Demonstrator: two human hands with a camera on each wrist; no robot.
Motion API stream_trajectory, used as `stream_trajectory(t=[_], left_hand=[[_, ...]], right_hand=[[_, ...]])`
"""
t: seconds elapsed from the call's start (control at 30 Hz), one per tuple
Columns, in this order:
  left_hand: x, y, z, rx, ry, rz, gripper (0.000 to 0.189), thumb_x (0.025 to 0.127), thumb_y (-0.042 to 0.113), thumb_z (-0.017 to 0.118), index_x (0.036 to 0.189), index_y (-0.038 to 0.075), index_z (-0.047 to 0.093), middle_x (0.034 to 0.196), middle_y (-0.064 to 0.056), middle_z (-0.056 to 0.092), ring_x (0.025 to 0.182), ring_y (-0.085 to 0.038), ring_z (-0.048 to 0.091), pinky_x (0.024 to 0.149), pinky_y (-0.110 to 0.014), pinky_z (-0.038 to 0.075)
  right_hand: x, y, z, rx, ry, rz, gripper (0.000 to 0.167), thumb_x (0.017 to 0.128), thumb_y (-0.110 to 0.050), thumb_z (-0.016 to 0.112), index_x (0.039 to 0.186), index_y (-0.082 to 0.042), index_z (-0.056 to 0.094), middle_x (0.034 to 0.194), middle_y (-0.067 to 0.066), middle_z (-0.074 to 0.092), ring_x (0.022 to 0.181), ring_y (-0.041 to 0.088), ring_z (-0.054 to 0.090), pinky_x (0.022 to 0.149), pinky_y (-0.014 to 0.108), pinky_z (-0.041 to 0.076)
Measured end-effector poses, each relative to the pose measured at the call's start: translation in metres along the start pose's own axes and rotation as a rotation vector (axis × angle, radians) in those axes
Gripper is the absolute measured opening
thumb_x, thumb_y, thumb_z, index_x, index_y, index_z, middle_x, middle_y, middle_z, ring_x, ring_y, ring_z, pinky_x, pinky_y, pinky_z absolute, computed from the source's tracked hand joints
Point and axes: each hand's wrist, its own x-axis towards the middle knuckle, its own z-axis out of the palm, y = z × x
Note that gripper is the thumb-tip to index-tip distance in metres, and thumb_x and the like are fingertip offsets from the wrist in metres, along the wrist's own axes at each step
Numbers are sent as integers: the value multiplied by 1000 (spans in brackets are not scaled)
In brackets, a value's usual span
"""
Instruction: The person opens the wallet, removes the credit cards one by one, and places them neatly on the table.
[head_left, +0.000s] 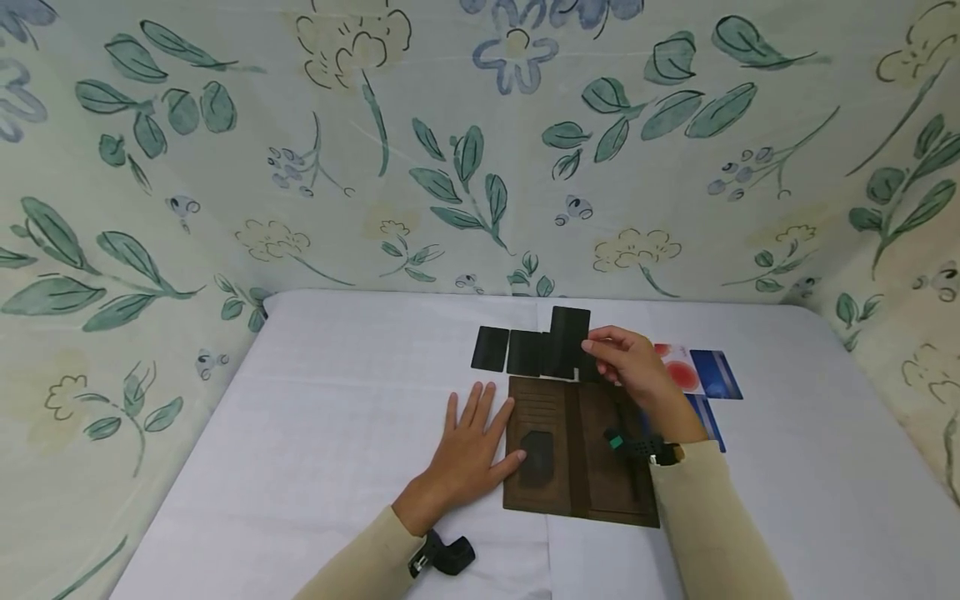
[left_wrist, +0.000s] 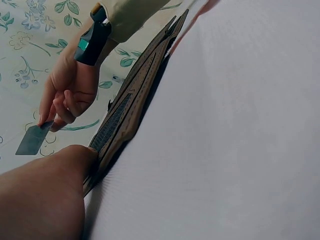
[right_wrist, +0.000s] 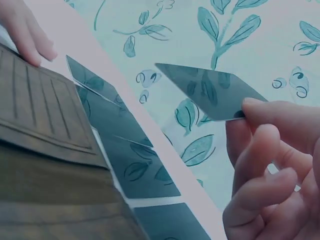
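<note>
My right hand (head_left: pixel 637 371) pinches a dark, glossy card (head_left: pixel 570 329) by its edge between thumb and fingers. In the right wrist view, this card (right_wrist: pixel 205 90) is tilted and raised above the table. Below it, a row of similar dark cards (head_left: pixel 490 348) lies along the top of an open brown bifold wallet (head_left: pixel 540 487). Several slots and a mesh window (head_left: pixel 537 458) show on the wallet's left half. My left hand (head_left: pixel 467 454) lies with fingers spread on the cloth, its thumb on the wallet's left edge. My right forearm hides part of the wallet's right half.
Right of the wallet lie a red-and-white card (head_left: pixel 678 367) and a blue card (head_left: pixel 716 373). Another blue card (head_left: pixel 707 421) is partly hidden by my right arm. White cloth (head_left: pixel 337 433) covers the table, and a floral curtain (head_left: pixel 480 167) hangs behind it.
</note>
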Motion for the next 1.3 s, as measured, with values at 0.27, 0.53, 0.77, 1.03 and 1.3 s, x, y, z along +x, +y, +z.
stream_trajectory(t=[0.27,0.53,0.77,1.03,1.3], left_hand=[[0,1,1,-8,-13,-7,75,95,60,41,153,14,28,160,-16,13,147,-34,7,111,-62,5],[1,2,1,-12,-17,-7,76,95,61,41,153,14,28,160,-17,14,147,-34,6,111,-62,5],[-1,-1,2,12,-3,-7,75,95,61,40,153,14,29,159,-17,15,147,-35,8,111,-63,7],[-1,-2,2,-3,12,1,76,95,61,41,152,13,30,159,-17,16,147,-35,10,111,-63,7],[-1,-2,0,5,-2,1,76,95,62,39,153,14,28,160,-17,14,147,-35,8,111,-63,7]], right_hand=[[18,-6,-10,-23,17,9,34,92,-24,68,115,1,61,69,1,57,54,7,48,50,20,42],[34,-14,-26,-50,41,105,34,92,-25,68,116,-2,60,74,-3,56,55,6,46,50,20,41],[51,-17,-33,-118,52,226,41,94,-21,65,127,0,54,81,0,57,53,7,47,48,21,40],[68,-3,-43,-194,78,230,47,93,-28,66,130,-1,53,86,-1,56,54,3,47,49,21,41],[75,1,-44,-221,70,237,42,94,-23,64,126,2,55,76,-2,57,54,3,48,49,19,40]])
